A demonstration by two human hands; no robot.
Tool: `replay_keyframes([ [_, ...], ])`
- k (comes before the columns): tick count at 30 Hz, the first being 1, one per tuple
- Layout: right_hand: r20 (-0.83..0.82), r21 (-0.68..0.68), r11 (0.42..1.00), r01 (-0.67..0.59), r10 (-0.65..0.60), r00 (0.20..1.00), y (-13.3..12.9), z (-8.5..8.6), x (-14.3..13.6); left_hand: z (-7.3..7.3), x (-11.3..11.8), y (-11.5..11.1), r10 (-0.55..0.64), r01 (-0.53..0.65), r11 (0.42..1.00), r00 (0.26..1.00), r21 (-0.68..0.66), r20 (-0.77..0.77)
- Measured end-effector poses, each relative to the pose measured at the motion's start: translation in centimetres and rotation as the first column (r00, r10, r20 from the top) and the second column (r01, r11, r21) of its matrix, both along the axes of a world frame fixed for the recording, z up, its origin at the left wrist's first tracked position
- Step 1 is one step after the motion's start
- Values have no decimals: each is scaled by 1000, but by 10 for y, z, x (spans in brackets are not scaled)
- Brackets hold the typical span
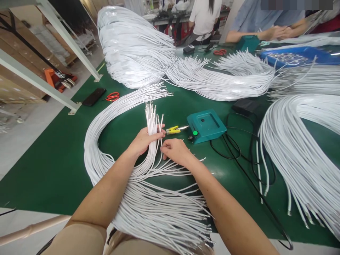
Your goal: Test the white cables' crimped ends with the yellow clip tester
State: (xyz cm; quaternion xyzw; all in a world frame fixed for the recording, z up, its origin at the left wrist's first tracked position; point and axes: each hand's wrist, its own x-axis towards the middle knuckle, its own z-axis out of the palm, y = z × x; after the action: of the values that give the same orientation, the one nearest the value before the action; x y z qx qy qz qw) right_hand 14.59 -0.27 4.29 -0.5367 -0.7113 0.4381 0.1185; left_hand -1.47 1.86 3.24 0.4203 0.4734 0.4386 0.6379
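My left hand (146,139) is wrapped round an upright bunch of white cables (152,122), their metal-tipped ends pointing up. Close on its right, my right hand (174,150) pinches a single white cable (160,140) near the bunch. To the right of both hands sits a teal box (206,125) with a lit green button and a yellow clip (173,130) on its left side. More loose white cables (170,205) fan out below my hands, across the table's near edge.
Large white cable bundles (132,46) lie behind, with another (305,152) at the right. Black cords (239,156) trail right of the box. A phone (94,97), red-handled tool (113,96) and blue tray (297,56) rest on the green table (47,170). People (204,17) are behind.
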Motion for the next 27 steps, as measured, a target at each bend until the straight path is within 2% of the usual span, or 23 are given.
replay_keyframes([
  [6,4,-87,993,76,-76,997,1,1,0,0,-1,4,100,-100,995,995,-1,-19],
  [10,-10,-84,995,55,-56,998,-1,0,-2,-4,1,4,116,-115,993,993,13,-22],
  [16,-9,-84,996,-21,21,1000,-2,3,0,-2,8,3,131,-132,991,986,12,99],
  [18,-55,-10,999,46,-46,997,3,6,6,-1,10,1,115,-118,992,989,32,90],
  [21,-265,111,949,296,-259,929,12,6,15,-1,14,-3,54,-54,995,999,85,3],
  [23,-394,106,912,396,-327,859,16,3,18,-2,17,-6,18,-12,995,998,96,-63],
  [27,-548,23,894,448,-363,754,18,-2,16,0,20,-11,-15,29,994,991,106,-129],
])
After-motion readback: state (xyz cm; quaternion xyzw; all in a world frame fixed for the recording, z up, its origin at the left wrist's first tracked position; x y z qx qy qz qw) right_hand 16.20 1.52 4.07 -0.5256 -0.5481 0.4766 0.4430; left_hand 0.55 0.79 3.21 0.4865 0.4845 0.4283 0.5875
